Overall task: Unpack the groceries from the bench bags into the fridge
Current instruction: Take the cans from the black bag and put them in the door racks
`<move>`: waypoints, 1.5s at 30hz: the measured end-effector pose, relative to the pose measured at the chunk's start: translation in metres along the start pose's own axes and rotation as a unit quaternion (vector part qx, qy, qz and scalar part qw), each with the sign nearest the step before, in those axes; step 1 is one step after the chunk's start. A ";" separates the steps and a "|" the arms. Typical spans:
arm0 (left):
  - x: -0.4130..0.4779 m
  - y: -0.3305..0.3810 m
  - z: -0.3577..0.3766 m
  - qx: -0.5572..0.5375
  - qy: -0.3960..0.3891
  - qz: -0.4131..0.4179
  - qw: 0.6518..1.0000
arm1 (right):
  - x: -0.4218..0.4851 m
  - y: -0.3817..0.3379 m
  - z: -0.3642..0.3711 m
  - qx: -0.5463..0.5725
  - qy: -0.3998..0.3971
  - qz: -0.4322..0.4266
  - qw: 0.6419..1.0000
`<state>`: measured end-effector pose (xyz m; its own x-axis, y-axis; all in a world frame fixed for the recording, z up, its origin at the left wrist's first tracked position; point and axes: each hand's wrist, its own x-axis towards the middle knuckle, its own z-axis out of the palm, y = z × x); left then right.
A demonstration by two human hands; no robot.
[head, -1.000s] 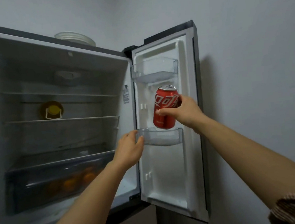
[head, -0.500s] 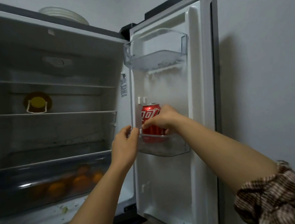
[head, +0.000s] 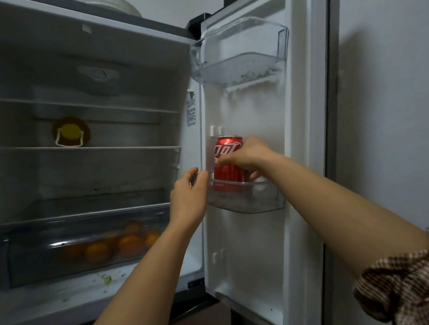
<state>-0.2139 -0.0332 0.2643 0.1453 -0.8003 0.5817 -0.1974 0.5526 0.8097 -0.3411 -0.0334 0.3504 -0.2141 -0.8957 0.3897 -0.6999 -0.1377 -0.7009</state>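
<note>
A red soda can stands upright in the lower clear bin of the open fridge door. My right hand wraps the can's upper right side from the front. My left hand pinches the left end of that bin, fingers curled on its edge. The fridge body is open to the left.
An upper door bin holds only frost. Inside the fridge, a yellow-lidded jar sits on the middle shelf and oranges lie in the crisper drawer. White plates are stacked on top. A grey wall runs on the right.
The can came down from in front of the door into the lower door bin. My left hand stayed on the bin's left end. The camera moved closer.
</note>
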 end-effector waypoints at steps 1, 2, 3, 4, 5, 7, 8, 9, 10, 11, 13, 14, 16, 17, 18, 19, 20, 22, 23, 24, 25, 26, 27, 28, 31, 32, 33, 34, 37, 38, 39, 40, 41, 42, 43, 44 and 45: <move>-0.001 0.001 0.000 0.001 0.001 -0.001 1.000 | -0.003 -0.002 -0.003 -0.009 0.014 -0.008 1.000; -0.002 0.002 0.000 0.002 0.003 -0.002 1.000 | -0.007 -0.004 -0.006 -0.017 0.029 -0.016 0.999; -0.003 0.003 0.000 0.007 0.006 -0.002 1.000 | -0.009 -0.006 -0.009 -0.027 0.044 -0.025 0.998; -0.004 0.005 -0.001 0.018 0.006 0.002 1.000 | -0.013 -0.007 -0.012 -0.038 0.057 -0.035 0.997; -0.005 0.006 -0.002 0.034 0.003 0.007 0.999 | -0.018 -0.008 -0.014 -0.051 0.074 -0.047 0.995; -0.007 0.006 -0.005 0.061 -0.019 0.019 0.998 | -0.025 -0.011 -0.015 -0.079 0.115 -0.084 0.987; -0.009 0.005 -0.008 0.070 -0.035 0.024 0.997 | -0.029 -0.013 -0.014 -0.088 0.134 -0.108 0.981; -0.010 0.003 -0.012 0.081 -0.049 0.029 0.995 | -0.031 -0.015 -0.011 -0.094 0.149 -0.134 0.975; -0.012 0.001 -0.018 0.098 -0.059 0.034 0.993 | -0.034 -0.017 -0.009 -0.102 0.160 -0.157 0.969; -0.014 -0.001 -0.025 0.120 -0.063 0.039 0.990 | -0.036 -0.020 -0.006 -0.113 0.170 -0.174 0.963; -0.020 -0.004 -0.042 0.157 -0.057 0.047 0.985 | -0.042 -0.028 0.000 -0.135 0.186 -0.199 0.953; -0.022 -0.006 -0.053 0.169 -0.052 0.046 0.983 | -0.044 -0.032 0.003 -0.137 0.186 -0.208 0.951; -0.029 -0.009 -0.076 0.186 -0.038 0.035 0.981 | -0.051 -0.039 0.013 -0.134 0.173 -0.222 0.950; -0.034 -0.009 -0.089 0.196 -0.027 0.027 0.980 | -0.055 -0.043 0.019 -0.131 0.166 -0.230 0.950; -0.039 -0.010 -0.101 0.209 -0.012 0.021 0.978 | -0.062 -0.047 0.025 -0.128 0.159 -0.240 0.949; -0.045 -0.010 -0.113 0.225 0.002 0.016 0.974 | -0.070 -0.051 0.033 -0.127 0.151 -0.253 0.947; -0.053 -0.010 -0.126 0.242 0.014 0.011 0.970 | -0.079 -0.055 0.040 -0.126 0.140 -0.264 0.946; -0.068 -0.009 -0.151 0.277 0.034 0.002 0.960 | -0.100 -0.063 0.057 -0.118 0.108 -0.279 0.947; -0.077 -0.007 -0.166 0.298 0.047 -0.003 0.953 | -0.112 -0.068 0.067 -0.114 0.087 -0.283 0.948; -0.089 -0.006 -0.183 0.322 0.062 -0.010 0.945 | -0.127 -0.074 0.077 -0.110 0.063 -0.286 0.950; -0.101 -0.003 -0.200 0.344 0.075 -0.016 0.936 | -0.142 -0.079 0.088 -0.105 0.037 -0.292 0.950; -0.116 -0.001 -0.218 0.365 0.088 -0.022 0.926 | -0.159 -0.084 0.099 -0.101 0.010 -0.299 0.949; -0.133 0.003 -0.237 0.387 0.098 -0.026 0.917 | -0.177 -0.089 0.111 -0.098 -0.017 -0.306 0.947; -0.151 0.007 -0.256 0.408 0.109 -0.028 0.906 | -0.197 -0.094 0.123 -0.099 -0.041 -0.312 0.944; -0.210 0.022 -0.314 0.463 0.135 -0.043 0.875 | -0.264 -0.109 0.155 -0.101 -0.095 -0.332 0.933; -0.231 0.026 -0.333 0.478 0.142 -0.050 0.865 | -0.288 -0.115 0.165 -0.100 -0.111 -0.339 0.929; -0.254 0.031 -0.352 0.493 0.148 -0.057 0.855 | -0.313 -0.121 0.175 -0.099 -0.127 -0.344 0.925; -0.276 0.037 -0.370 0.508 0.154 -0.065 0.845 | -0.338 -0.128 0.183 -0.097 -0.142 -0.350 0.921; -0.341 0.055 -0.423 0.544 0.163 -0.103 0.817 | -0.412 -0.151 0.205 -0.083 -0.183 -0.374 0.905; -0.362 0.060 -0.441 0.552 0.167 -0.118 0.809 | -0.436 -0.159 0.212 -0.073 -0.195 -0.386 0.899; -0.383 0.065 -0.458 0.556 0.173 -0.133 0.802 | -0.460 -0.167 0.220 -0.062 -0.206 -0.397 0.892; -0.403 0.071 -0.476 0.559 0.181 -0.146 0.796 | -0.484 -0.176 0.227 -0.050 -0.220 -0.406 0.885; -0.425 0.077 -0.492 0.565 0.189 -0.159 0.787 | -0.509 -0.185 0.234 -0.040 -0.235 -0.415 0.878; -0.447 0.083 -0.509 0.573 0.199 -0.174 0.775 | -0.534 -0.194 0.242 -0.033 -0.248 -0.425 0.870; -0.469 0.090 -0.525 0.581 0.210 -0.193 0.762 | -0.560 -0.203 0.250 -0.030 -0.259 -0.438 0.860; -0.491 0.096 -0.540 0.586 0.220 -0.214 0.750 | -0.586 -0.211 0.258 -0.028 -0.270 -0.452 0.850; -0.513 0.102 -0.555 0.590 0.231 -0.232 0.738 | -0.611 -0.221 0.267 -0.026 -0.281 -0.467 0.838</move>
<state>0.2295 0.5628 0.0921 0.7246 -0.5239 0.4478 -0.6891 -0.5625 0.4569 0.1261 0.4316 0.1073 0.7877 -0.4670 0.4017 -0.4150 -0.8843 -0.2143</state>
